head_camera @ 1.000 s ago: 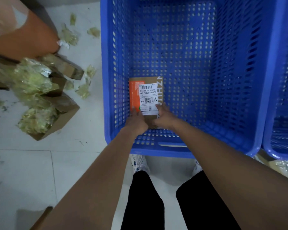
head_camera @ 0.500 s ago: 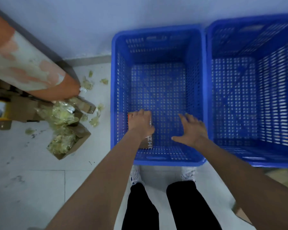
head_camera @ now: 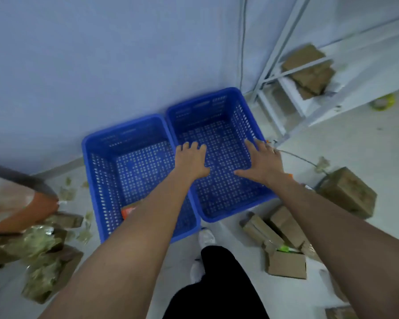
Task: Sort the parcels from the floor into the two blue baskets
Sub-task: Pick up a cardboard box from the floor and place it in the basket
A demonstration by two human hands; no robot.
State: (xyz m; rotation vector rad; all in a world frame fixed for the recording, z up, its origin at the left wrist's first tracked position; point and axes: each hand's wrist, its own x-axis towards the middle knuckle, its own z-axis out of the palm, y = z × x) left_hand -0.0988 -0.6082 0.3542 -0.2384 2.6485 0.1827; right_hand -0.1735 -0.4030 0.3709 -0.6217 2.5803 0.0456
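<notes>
Two blue perforated baskets stand side by side against the wall, the left basket [head_camera: 88, 157] and the right basket [head_camera: 240, 97]. A small brown parcel with an orange patch [head_camera: 128, 210] lies in the left basket's near corner, mostly hidden by my left forearm. My left hand [head_camera: 190, 161] and my right hand [head_camera: 260, 161] hover with fingers spread above the right basket, holding nothing. Cardboard parcels [head_camera: 276, 229] lie on the floor right of the baskets, with a larger box [head_camera: 347, 192] farther right.
Boxes wrapped in crumpled yellowish film [head_camera: 42, 252] are heaped on the floor at the left, beside an orange and white bulky object [head_camera: 16, 201]. A white metal shelf [head_camera: 293, 74] with brown boxes stands at the back right. My legs are below.
Both hands let go of the labelled parcel, which stays in the left basket. They rose and swung right over the right basket as the view pulled back and tilted.
</notes>
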